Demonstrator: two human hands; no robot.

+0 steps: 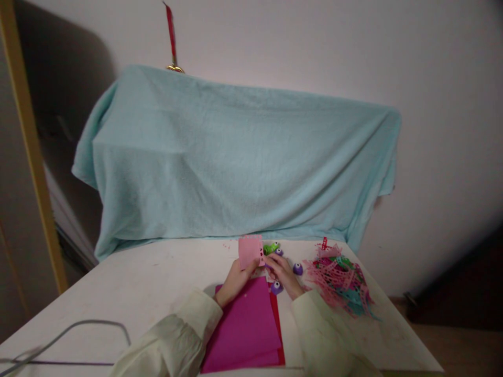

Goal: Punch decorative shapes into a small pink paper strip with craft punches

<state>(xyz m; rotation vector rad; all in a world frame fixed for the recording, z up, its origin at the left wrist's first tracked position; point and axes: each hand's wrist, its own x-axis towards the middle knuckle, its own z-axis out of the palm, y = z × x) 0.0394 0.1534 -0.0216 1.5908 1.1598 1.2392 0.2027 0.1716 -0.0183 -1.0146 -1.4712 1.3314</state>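
My left hand (238,280) is closed on a pink paper square (250,251), holding it up by its lower part. Small holes run along the square's top and right edges. At the lower right edge of the paper, my right hand (281,271) is closed, with a bit of purple showing at its fingertips; it looks like a small paper punch, mostly hidden. Around it on the table are a green punch (271,248) with an eye on it and similar purple punches, one (297,269) to the right and another (276,287) below the hand.
Magenta sheets (245,330) lie under my left wrist, with a red sheet (280,340) beneath. A heap of punched paper strips (341,280) is at the right. A grey cable (94,321) crosses the front left. A light blue cloth (243,157) hangs behind the table.
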